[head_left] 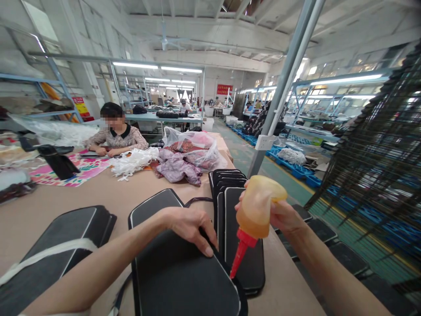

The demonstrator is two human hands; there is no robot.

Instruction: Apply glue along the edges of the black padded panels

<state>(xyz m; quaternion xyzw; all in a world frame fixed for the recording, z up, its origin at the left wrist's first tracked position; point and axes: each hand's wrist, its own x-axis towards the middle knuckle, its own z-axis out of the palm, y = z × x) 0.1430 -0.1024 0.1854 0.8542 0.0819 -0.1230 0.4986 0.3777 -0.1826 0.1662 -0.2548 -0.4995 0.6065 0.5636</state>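
A black padded panel (184, 272) with rounded corners and a thin white line along its rim lies in front of me. My left hand (190, 226) is closed on its right edge, thumb on top, other fingers curled over the side. My right hand (283, 215) grips a yellowish squeeze bottle (255, 210), tipped upside down with amber liquid inside. Its red nozzle (239, 256) points down at the panel's edge near the lower right corner. Right behind the nozzle, several similar black panels (243, 237) lean in a row. A dark strap (199, 199) runs beyond my left hand.
At left is a black panel stack (75, 232) with a white band (59, 254). Across the brown table (115, 193) lie white strips (134, 162), purple cloth (179, 166) and a plastic bag (197, 149). A co-worker (118, 134) sits there. A metal post (279, 83) rises at right.
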